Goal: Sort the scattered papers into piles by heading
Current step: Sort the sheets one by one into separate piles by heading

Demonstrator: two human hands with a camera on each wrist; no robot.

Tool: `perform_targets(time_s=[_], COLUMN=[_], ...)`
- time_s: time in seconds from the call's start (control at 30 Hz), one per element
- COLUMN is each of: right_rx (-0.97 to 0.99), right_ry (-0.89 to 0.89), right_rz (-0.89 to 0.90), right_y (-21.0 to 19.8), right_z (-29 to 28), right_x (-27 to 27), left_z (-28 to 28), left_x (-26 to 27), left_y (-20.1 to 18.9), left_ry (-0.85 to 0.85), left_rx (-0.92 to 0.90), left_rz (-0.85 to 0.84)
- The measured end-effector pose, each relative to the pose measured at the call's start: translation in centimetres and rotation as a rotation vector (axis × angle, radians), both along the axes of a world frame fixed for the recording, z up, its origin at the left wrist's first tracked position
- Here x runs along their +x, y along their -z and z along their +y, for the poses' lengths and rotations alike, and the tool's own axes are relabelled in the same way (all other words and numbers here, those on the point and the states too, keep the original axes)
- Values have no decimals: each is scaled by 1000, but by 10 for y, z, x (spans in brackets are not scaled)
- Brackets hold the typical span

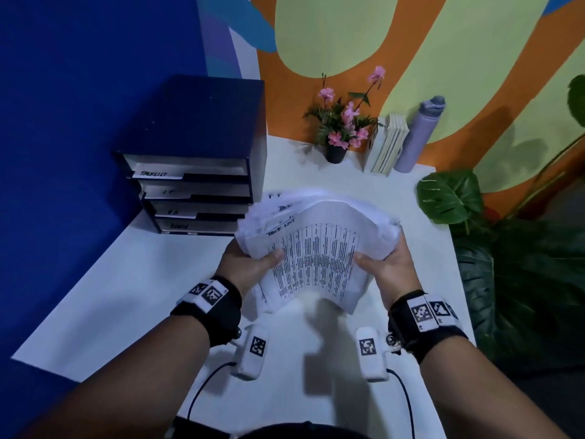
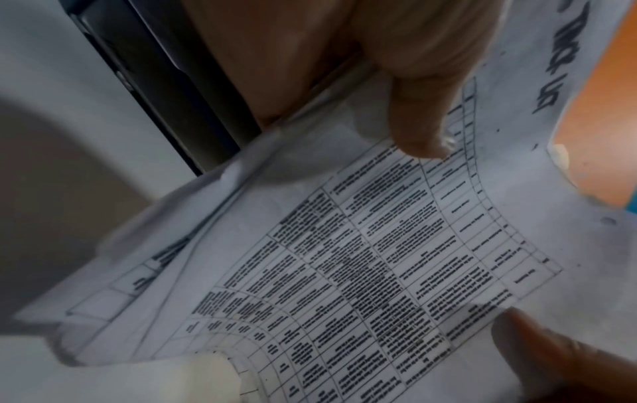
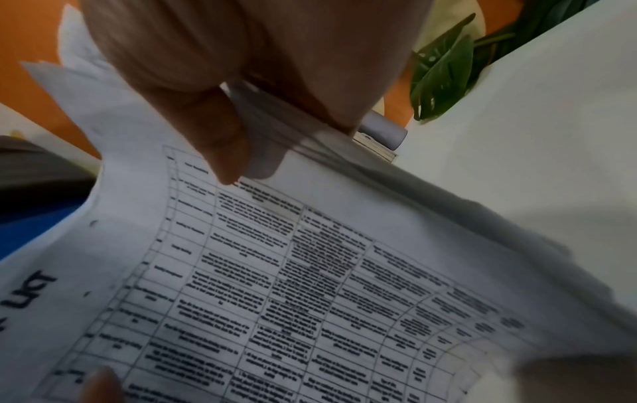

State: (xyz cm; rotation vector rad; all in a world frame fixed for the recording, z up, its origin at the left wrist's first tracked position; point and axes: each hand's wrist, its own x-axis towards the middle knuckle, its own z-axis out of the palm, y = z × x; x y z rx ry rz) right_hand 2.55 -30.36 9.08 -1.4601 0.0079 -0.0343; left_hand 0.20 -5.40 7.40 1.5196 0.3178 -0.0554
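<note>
Two hands: left hand [image 1: 250,267] and right hand [image 1: 387,266]. One bunch of papers [image 1: 316,245], too many sheets to count. One blue box [image 1: 202,153] with four trays. One flower pot [image 1: 335,153]. One bottle [image 1: 418,134]. A few books [image 1: 386,144], number hard to tell. One white table [image 1: 126,296]. One big leafy plant [image 1: 449,196].

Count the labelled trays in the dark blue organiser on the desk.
4, stacked in the organiser: top tray, second, third, bottom. None seem hidden.
</note>
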Motion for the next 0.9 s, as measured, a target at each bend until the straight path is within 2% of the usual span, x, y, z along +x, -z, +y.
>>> perform_targets(time_s=[0.17, 0.37, 0.53, 0.63, 0.77, 0.83, 0.9], right_rx=[-133, -575, -680, -816, -988, -977, -852], right_ry=[-5, -36, -12, 7, 34, 9, -45], right_rz=[-226, -640, -732, -821, -847, -863, -853], right_y=[-14, -29, -33, -40, -34, -33, -32], right_z=[-4, -7, -11, -12, -11, -13, -15], right_x=[-1, 9, 9, 11, 14, 15, 15], left_z=[-6, -11, -16, -18, -26, -32, -35], left_x=[-4, -5, 2, 9, 12, 15, 20], left_y=[-12, -14, -20, -25, -34, -38, -42], left_ry=[-1, -61, -146, -218, -328, -386, -433], left_rx=[-47, -92, -114, -96, -13, -7, 22], left_rz=[-42, -95, -168, -243, -303, -316, -322])
